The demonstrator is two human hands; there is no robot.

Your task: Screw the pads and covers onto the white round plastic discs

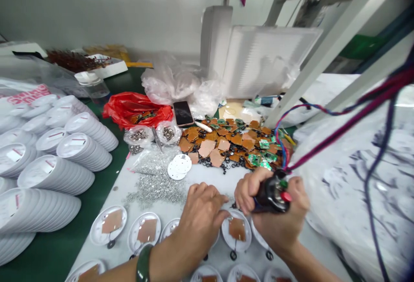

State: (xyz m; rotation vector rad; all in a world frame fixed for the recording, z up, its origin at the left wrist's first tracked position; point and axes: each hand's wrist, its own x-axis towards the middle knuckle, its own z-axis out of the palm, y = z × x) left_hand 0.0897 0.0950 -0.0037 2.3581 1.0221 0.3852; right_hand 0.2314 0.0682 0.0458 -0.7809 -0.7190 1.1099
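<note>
My right hand (274, 213) is wrapped round a black electric screwdriver (273, 193) with a red and a green button, held upright over a white round dish (236, 230) that carries a brown circuit board. Red, blue and purple cables (339, 131) run up from the tool to the upper right. My left hand (200, 217) lies palm down beside it, fingertips pressed on the rim of that dish, covering another dish. A green bangle (144, 262) sits on my left wrist.
Rows of white dishes with brown boards (108, 226) line the near edge. Loose screws (155, 185) lie ahead, a heap of brown and green boards (233, 142) beyond. Stacked white dishes (58, 161) fill the left. A phone (183, 113), a red bag (136, 107) and plastic bags lie behind.
</note>
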